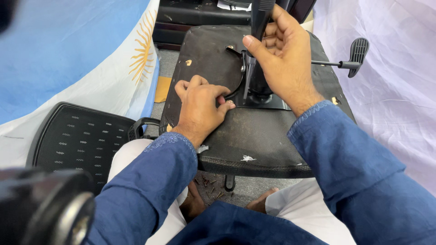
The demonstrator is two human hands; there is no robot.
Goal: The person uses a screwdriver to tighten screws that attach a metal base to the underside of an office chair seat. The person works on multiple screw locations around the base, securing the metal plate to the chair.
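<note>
Down at the floor between the knees, loose screws scattered by a bare foot; worth keeping within reach and not kicking. Just beyond, upturned seat propped across the lap, underside up, fabric torn in spots. To the side, mesh backrest lying flat, well apart from the work.

On the seat, left hand curled nearly closed, knuckles up, fingertips pressed at the edge of the metal plate; whether anything small sits under the fingers, cannot tell. Best kept pressing there to steady the seat.

Farther on, right hand wrapped loosely round a dark tool handle, thumb laid along it, shaft running down to the plate. Better with the tool held upright and square over its spot, firm downward pressure, slow turns.

Beyond, lever sticking out at the right, clear of both hands.
</note>
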